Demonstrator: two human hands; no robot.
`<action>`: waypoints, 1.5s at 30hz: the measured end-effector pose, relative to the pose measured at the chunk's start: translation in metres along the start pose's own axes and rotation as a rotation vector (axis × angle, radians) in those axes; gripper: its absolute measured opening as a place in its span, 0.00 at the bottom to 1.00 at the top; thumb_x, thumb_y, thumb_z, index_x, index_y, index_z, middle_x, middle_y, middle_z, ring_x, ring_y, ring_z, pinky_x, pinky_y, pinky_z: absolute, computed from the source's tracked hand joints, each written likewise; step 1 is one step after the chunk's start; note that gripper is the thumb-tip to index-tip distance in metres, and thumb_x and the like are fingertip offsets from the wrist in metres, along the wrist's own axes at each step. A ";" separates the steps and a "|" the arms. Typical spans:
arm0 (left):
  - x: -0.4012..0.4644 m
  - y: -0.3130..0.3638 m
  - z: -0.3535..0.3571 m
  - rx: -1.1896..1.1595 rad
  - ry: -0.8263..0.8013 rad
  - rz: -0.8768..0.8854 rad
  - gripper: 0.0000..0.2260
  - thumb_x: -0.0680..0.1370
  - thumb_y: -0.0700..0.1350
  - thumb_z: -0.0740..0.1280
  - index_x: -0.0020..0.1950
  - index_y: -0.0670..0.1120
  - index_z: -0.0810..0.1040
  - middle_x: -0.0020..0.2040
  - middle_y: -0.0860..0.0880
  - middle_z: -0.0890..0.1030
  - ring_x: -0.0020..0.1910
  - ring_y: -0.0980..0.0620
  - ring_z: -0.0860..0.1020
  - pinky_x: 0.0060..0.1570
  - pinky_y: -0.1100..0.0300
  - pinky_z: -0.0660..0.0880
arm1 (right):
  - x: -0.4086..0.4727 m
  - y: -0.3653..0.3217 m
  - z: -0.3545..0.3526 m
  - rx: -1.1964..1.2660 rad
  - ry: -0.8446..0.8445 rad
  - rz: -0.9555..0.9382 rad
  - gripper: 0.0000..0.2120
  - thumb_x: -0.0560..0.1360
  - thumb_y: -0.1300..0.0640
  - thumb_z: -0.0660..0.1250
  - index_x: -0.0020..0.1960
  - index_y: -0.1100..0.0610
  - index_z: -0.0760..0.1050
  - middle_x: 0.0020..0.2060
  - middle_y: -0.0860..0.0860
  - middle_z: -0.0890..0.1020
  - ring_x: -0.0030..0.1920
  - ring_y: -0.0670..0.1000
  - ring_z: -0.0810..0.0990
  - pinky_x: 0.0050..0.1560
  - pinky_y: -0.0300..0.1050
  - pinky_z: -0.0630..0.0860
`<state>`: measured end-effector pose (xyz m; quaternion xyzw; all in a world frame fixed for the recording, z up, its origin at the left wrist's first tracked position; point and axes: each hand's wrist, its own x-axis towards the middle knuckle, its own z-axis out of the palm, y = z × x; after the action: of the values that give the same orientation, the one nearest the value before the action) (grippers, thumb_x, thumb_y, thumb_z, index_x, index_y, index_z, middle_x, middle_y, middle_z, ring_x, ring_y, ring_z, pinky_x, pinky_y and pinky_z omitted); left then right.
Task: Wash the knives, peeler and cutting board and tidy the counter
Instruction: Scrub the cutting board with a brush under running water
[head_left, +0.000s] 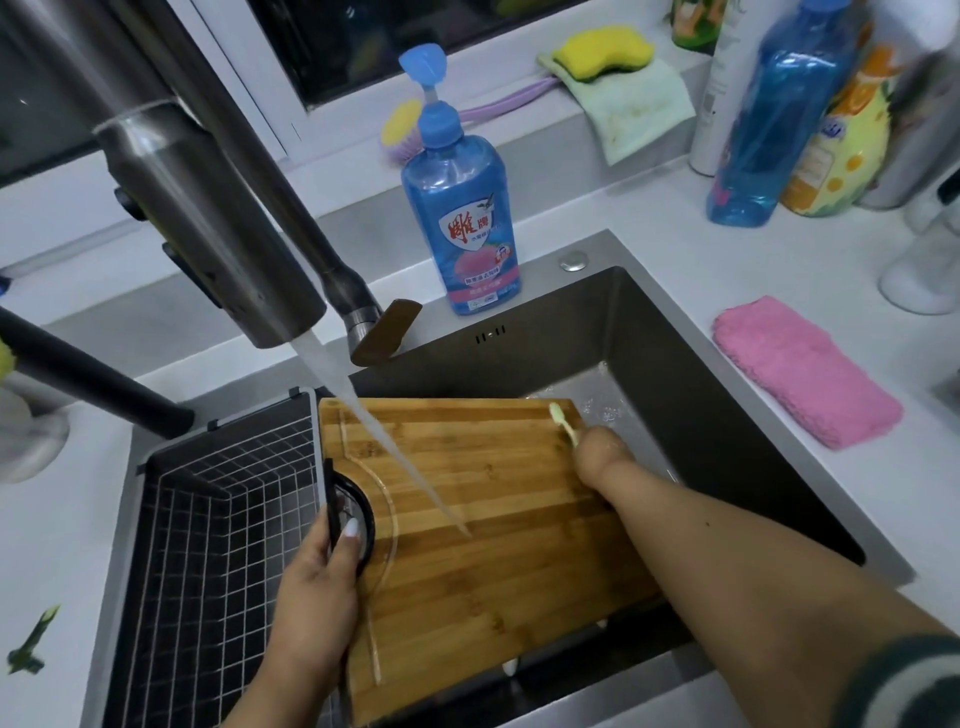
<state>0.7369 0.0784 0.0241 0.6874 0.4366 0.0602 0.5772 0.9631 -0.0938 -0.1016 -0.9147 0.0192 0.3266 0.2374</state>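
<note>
Over the sink (701, 364), her left hand (317, 587) grips the cutting board (493, 545) by its handle under running water while her right hand (602, 457) pinches a pale brush (563, 423) against it.

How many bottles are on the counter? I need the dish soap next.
3 clear ones: a blue pump bottle behind the sink, plus a blue bottle and a white one far right. The colourful containers beside them are blurred; more may be hidden.

blue dish soap bottle (460, 208) | label is showing a shield with large red Chinese characters, reading as 雕牌 | smaller print below is staying too blurred to read | other bottles' labels are showing nothing legible
</note>
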 end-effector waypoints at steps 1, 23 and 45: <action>0.000 0.001 0.000 -0.003 0.001 -0.005 0.10 0.81 0.51 0.60 0.58 0.64 0.76 0.55 0.53 0.82 0.55 0.50 0.80 0.59 0.44 0.75 | -0.006 -0.007 0.002 0.043 -0.032 -0.071 0.15 0.80 0.57 0.56 0.63 0.57 0.74 0.56 0.56 0.78 0.56 0.58 0.77 0.55 0.48 0.73; 0.000 0.001 0.004 0.034 0.028 0.007 0.13 0.83 0.50 0.57 0.66 0.57 0.73 0.53 0.54 0.80 0.52 0.51 0.78 0.47 0.53 0.74 | -0.050 0.024 -0.032 -0.431 -0.332 -0.077 0.20 0.78 0.59 0.64 0.68 0.63 0.68 0.61 0.58 0.77 0.58 0.57 0.78 0.58 0.46 0.75; -0.009 0.025 0.015 -0.119 0.045 -0.067 0.11 0.83 0.48 0.59 0.60 0.48 0.77 0.52 0.44 0.82 0.51 0.43 0.80 0.53 0.44 0.78 | -0.160 -0.032 -0.019 -0.407 -0.189 -0.342 0.18 0.80 0.65 0.52 0.69 0.60 0.67 0.62 0.58 0.75 0.61 0.56 0.75 0.57 0.45 0.73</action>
<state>0.7538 0.0630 0.0445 0.6355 0.4678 0.0818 0.6088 0.8550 -0.0929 0.0219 -0.8990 -0.2236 0.3627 0.1010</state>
